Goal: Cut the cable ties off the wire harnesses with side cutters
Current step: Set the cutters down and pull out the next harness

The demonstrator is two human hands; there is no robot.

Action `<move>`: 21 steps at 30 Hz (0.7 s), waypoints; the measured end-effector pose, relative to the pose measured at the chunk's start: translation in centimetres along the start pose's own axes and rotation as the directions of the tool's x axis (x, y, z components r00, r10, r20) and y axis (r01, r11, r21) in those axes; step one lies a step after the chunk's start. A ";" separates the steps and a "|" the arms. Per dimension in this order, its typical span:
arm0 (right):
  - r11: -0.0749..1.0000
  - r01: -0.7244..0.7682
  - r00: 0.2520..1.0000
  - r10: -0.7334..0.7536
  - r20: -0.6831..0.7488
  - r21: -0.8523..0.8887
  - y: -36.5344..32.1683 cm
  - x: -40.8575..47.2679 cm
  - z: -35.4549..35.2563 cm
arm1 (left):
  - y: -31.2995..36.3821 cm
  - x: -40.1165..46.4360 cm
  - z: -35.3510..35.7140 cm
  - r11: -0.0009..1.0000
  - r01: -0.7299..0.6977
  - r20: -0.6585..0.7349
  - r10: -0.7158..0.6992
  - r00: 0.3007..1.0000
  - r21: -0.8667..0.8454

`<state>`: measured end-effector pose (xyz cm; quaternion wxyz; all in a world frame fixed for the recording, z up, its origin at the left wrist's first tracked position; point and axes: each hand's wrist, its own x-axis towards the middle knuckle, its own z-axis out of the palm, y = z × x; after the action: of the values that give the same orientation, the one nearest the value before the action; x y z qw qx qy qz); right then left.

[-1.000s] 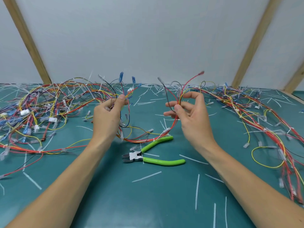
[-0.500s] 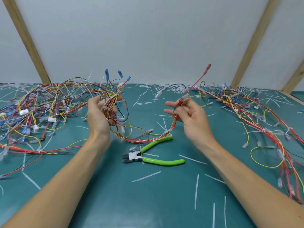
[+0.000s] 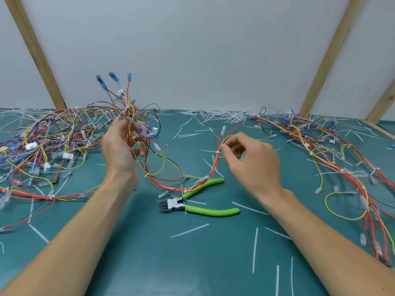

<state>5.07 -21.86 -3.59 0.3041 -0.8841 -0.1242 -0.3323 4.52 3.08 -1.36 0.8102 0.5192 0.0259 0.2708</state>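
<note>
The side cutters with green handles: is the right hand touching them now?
Apart. The head view shows teal mat between the right hand and the side cutters lying below.

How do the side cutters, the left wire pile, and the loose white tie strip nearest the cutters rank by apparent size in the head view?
1. left wire pile
2. side cutters
3. tie strip

Two bare forearms, no sleeves in view. Left hand (image 3: 119,146) and right hand (image 3: 254,161) ungloved; no rings, watch or bands.
</note>
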 end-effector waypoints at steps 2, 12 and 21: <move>0.988 0.156 0.984 -0.156 -0.080 -0.014 -1.2 -0.2 -0.3 | 0.2 -0.3 0.2 0.993 0.049 0.122 -0.036 0.992 -0.105; 0.946 0.280 0.858 -0.323 0.399 0.164 -2.6 -1.7 0.9 | 0.8 -1.3 1.1 0.914 0.303 0.356 -0.197 0.914 -0.270; 0.986 0.131 0.884 -0.069 0.463 -0.101 0.5 0.0 0.8 | 3.4 0.6 3.2 0.984 -0.065 0.220 0.101 0.970 -0.166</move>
<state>5.70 -21.72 -4.28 0.1906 -0.9477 -0.2161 -0.1371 4.64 1.79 3.14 0.8343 0.4816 -0.1104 0.2445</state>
